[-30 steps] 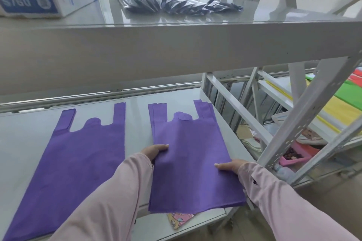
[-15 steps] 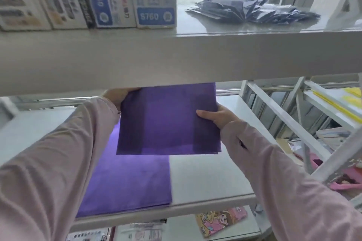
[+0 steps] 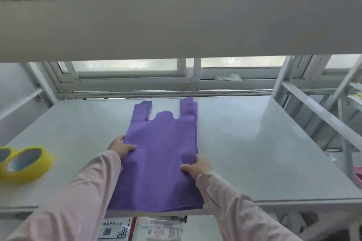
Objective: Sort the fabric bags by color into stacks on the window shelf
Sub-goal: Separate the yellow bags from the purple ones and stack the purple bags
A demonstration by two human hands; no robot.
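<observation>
Both hands pinch side edges: left hand (image 3: 121,147), right hand (image 3: 196,167), purple bags (image 3: 162,154) between them. Probably light, limp, layers may slide; hold both edges.

Both your arms reach forward, sleeves down to the wrists. Your left hand (image 3: 121,147) and right hand (image 3: 196,168) each pinch a side edge of the bags (image 3: 162,162).
</observation>
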